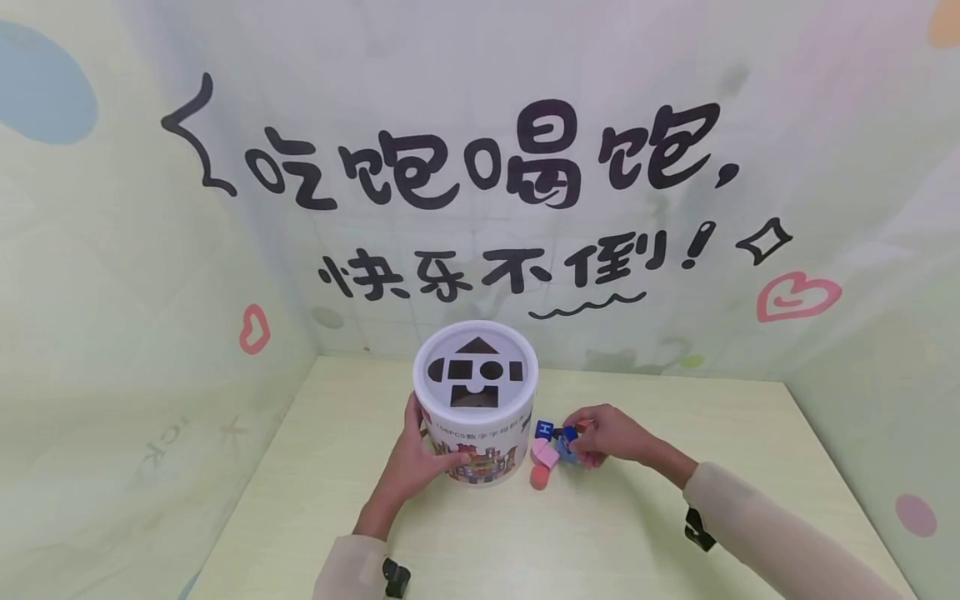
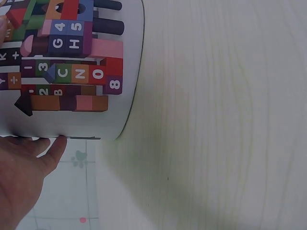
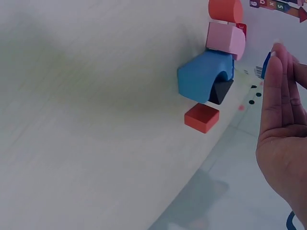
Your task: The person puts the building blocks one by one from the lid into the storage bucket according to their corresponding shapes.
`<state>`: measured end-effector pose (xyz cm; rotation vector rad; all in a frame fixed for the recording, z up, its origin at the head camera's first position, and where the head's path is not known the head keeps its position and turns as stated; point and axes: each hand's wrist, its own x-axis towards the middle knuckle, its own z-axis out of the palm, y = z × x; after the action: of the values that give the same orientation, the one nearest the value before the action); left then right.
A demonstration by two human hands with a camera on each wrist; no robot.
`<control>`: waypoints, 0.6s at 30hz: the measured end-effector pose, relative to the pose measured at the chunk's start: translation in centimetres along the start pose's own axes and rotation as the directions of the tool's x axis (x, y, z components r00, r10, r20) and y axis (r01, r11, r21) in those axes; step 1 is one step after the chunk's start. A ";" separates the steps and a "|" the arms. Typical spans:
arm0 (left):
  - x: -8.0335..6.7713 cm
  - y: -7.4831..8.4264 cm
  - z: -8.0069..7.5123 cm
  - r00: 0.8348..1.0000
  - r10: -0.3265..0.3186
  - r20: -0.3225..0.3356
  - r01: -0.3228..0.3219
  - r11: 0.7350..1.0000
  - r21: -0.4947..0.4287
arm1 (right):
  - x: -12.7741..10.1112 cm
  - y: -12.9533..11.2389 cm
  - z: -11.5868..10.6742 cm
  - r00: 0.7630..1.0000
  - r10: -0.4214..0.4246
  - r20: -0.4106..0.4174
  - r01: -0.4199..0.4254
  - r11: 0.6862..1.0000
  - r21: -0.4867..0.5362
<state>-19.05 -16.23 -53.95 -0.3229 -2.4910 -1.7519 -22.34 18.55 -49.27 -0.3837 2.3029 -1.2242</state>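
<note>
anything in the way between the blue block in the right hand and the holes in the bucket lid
The near side of the bucket and its rim stand between the blue block and the holes, so the right hand probably has to lift it up and over. Nothing visible covers the holes.

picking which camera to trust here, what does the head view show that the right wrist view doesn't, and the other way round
Only the head view: the left hand on the bucket, the lid with its shaped holes, and the wall writing.

Only the right wrist view: the arch's curved cutout and the red block's whole outline, clear of the hand.

Both: the right hand, the orange cylinder, a pink block, table and some of the bucket's printed side.
</note>
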 end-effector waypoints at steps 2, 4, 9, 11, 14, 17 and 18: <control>0.0 0.0 0.0 1.000 -0.001 -0.002 0.001 1.000 0.001 | 0.1 -0.4 -0.3 1.000 -0.006 0.001 0.006 1.000 0.001; 0.0 0.0 0.0 1.000 0.002 -0.002 -0.002 1.000 0.000 | 0.1 -0.7 -0.5 1.000 -0.016 0.003 0.016 1.000 0.003; -0.1 0.0 0.0 1.000 0.009 -0.003 -0.009 1.000 -0.006 | 0.2 -1.2 -0.7 0.999 -0.041 0.010 0.041 0.999 0.009; 0.0 -0.1 0.0 1.000 0.007 -0.003 -0.008 1.000 -0.006 | 0.2 -1.5 -0.8 0.998 -0.054 0.014 0.054 0.999 0.007; 0.0 -0.1 0.0 1.000 0.003 -0.004 -0.003 1.000 -0.003 | 0.1 -2.2 -1.0 0.997 -0.078 0.019 0.078 0.997 0.004; 0.0 -0.1 0.0 1.000 0.004 -0.002 -0.004 1.000 -0.002 | -0.1 -3.3 -1.2 0.995 -0.097 0.028 0.097 0.995 0.001; 0.0 -0.1 0.0 1.000 0.003 -0.003 -0.003 1.000 -0.001 | -0.1 -3.7 -1.3 0.994 -0.106 0.034 0.106 0.994 -0.001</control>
<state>-19.05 -16.27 -54.00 -0.3240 -2.4863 -1.7515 -22.89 17.46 -45.57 -0.5297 2.2813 -1.2557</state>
